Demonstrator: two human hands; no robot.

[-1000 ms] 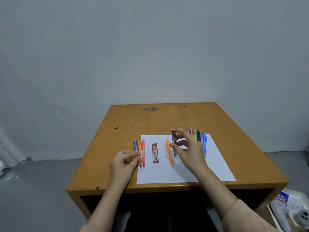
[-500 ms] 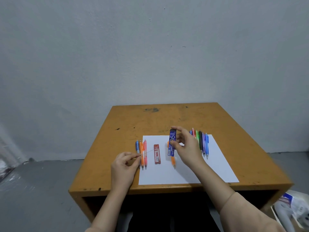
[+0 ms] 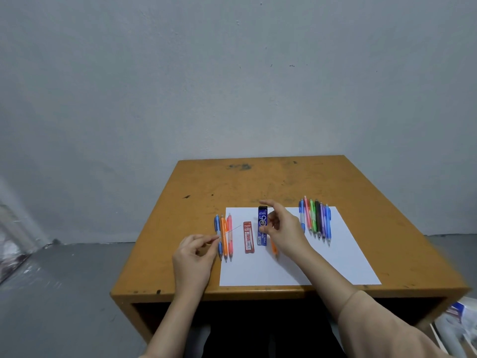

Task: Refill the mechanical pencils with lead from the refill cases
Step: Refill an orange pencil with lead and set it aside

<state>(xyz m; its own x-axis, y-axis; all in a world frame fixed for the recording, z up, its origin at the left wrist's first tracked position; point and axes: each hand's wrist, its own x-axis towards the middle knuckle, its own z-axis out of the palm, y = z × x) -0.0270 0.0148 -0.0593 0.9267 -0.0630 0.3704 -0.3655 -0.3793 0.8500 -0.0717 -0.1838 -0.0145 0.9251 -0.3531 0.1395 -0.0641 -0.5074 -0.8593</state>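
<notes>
Over three pencils (image 3: 224, 236), the left grip (image 3: 193, 257) pinches a lead (image 3: 232, 229) that points toward the red case (image 3: 248, 237).

a sheet of paper (image 3: 322, 267) lies on the near half of the table (image 3: 258, 182), lower centre of the frame. three pencils (image 3: 224, 236) lie side by side along its left edge. the left hand (image 3: 193, 257), just below them, pinches a lead (image 3: 233, 229) slanting over them. to their right lies a refill case (image 3: 248, 237), then a second refill case (image 3: 262, 226) held by the right hand (image 3: 284, 228), with a single pencil (image 3: 274, 248) under that hand. a row of pencils (image 3: 316, 219) lies further right.
</notes>
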